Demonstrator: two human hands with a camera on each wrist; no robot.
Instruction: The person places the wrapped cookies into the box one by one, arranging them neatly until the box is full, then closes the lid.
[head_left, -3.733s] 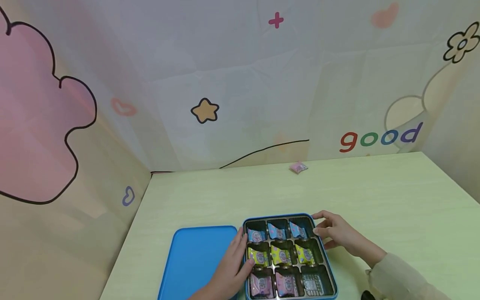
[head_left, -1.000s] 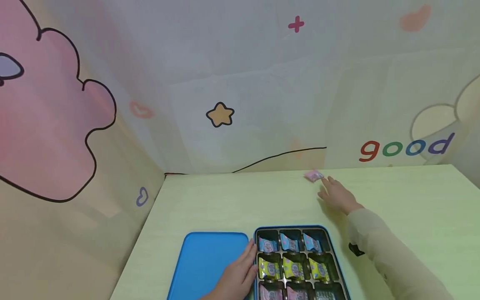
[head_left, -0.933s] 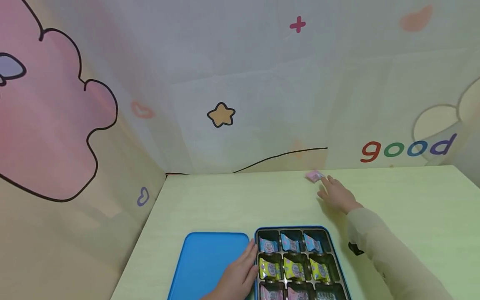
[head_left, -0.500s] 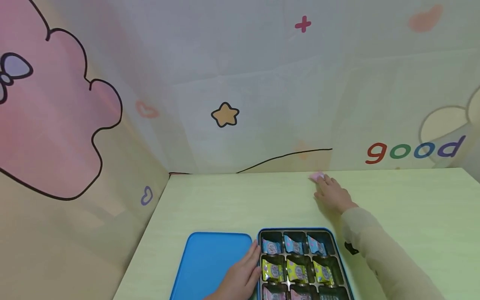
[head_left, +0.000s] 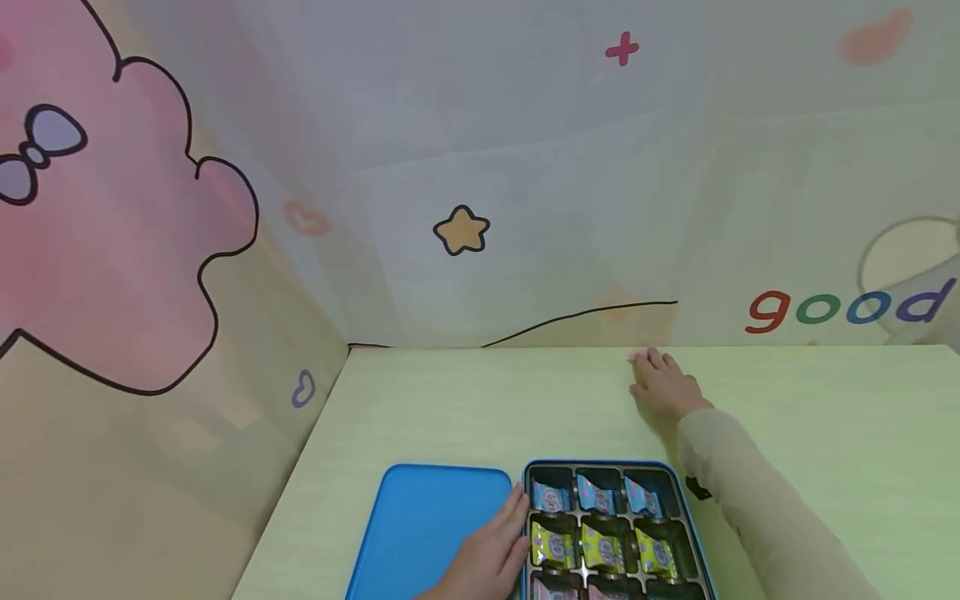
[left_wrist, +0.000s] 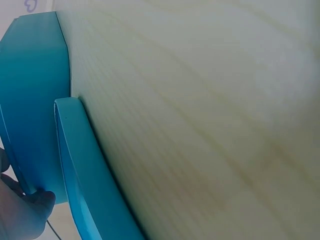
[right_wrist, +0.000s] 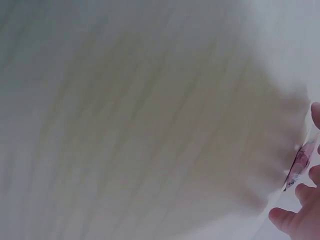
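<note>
A blue box (head_left: 600,461) with a dark divided insert sits at the front of the table. Small wrapped packets lie in its compartments: blue (head_left: 597,497), yellow (head_left: 602,550) and pink (head_left: 555,590) by row. Along the box's left wall rests my left hand (head_left: 486,557), fingers straight; the left wrist view shows fingertips against the blue side wall (left_wrist: 35,95). My right hand (head_left: 666,387) reaches to the table's back edge, its fingers over a single pink packet (right_wrist: 301,160). The hand mostly covers that packet in the head view.
A blue lid (head_left: 427,521) lies on the table just left of the box, partly under the left hand. The pale green table (head_left: 465,408) meets a printed cloth wall (head_left: 555,250) at the back, and another stands on the left.
My right hand has left the box's right side and reached far back, moving over the pink packet. The left hand stays at the box. The view has shifted slightly.
</note>
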